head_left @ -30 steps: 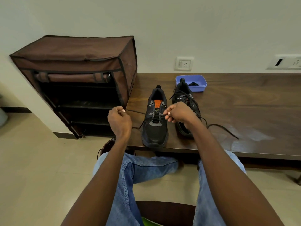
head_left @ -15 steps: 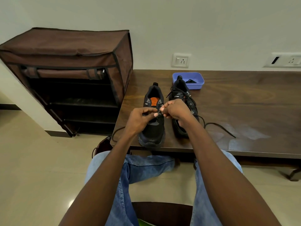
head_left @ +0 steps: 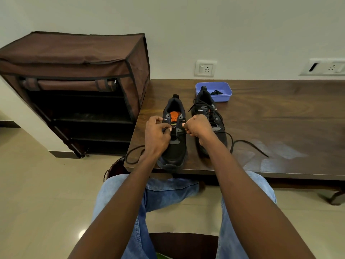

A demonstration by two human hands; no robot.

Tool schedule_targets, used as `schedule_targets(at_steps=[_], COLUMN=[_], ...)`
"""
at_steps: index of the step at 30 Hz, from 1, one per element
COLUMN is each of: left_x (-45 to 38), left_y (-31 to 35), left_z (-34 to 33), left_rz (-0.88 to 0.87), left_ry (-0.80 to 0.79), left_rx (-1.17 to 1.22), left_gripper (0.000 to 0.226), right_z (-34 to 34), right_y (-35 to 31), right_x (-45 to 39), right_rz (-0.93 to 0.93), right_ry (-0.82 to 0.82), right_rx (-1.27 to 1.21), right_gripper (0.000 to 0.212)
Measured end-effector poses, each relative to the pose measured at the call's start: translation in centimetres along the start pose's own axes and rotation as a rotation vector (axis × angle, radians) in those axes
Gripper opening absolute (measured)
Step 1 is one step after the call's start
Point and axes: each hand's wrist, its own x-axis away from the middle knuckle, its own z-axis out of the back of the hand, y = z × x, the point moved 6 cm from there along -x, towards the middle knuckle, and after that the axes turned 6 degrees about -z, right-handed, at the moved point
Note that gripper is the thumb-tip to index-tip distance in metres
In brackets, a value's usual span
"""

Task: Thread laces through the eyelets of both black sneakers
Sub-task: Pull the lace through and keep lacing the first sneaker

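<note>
Dark wooden table stood against a pale wall, and both black sneakers were on its near left part, toes toward the person. At the left sneaker, which showed an orange insole, both hands were working. The left hand had its fingers curled and pinched a black lace at the left eyelets; this lace made a loop on the table edge to the left. The right hand was closed in a fist at the right eyelets, and it seemed to pinch the other lace end, but that end was hidden by the fingers. Just beside it to the right stood the right sneaker, already laced, with a loose lace end lying to the right. Behind it was a blue tray with something black inside. Left of the table stood a brown fabric shoe rack.
</note>
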Motion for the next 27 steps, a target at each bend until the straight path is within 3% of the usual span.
schedule_targets(at_steps=[7,11,15,18,21,24,27], left_x=[-0.5,-0.5,-0.6,-0.6,-0.4,-0.5,-0.4], left_y=[0.2,-0.4,-0.9,-1.3,-1.6,-1.8,-1.6], left_z=[-0.9,-1.6,-2.3,-2.7,-2.9,-3.0,-3.2], left_rz=[-0.029,0.119,0.251,0.357,0.437,0.475,0.471], left_ry=[-0.138,-0.140,-0.129,-0.127,-0.128,-0.144,-0.173], left_rx=[-0.094,0.141,0.334,0.482,0.558,0.574,0.507], left_gripper=[0.022,0.006,0.024,0.027,0.025,0.061,0.070], right_z=[0.4,-0.5,-1.7,-1.6,-1.5,-1.7,-1.5], right_y=[0.1,0.8,1.4,1.2,1.1,1.2,1.3], right_x=[-0.4,-1.0,-2.0,-1.7,-1.3,-1.0,-0.9], right_rz=[0.029,0.008,0.002,0.031,0.070,0.110,0.134], right_ry=[0.101,0.081,0.025,0.038,0.052,0.060,0.081], right_rx=[0.111,0.213,0.312,0.336,0.388,0.435,0.438], right_gripper=[0.018,0.017,0.020,0.009,0.017,0.003,0.006])
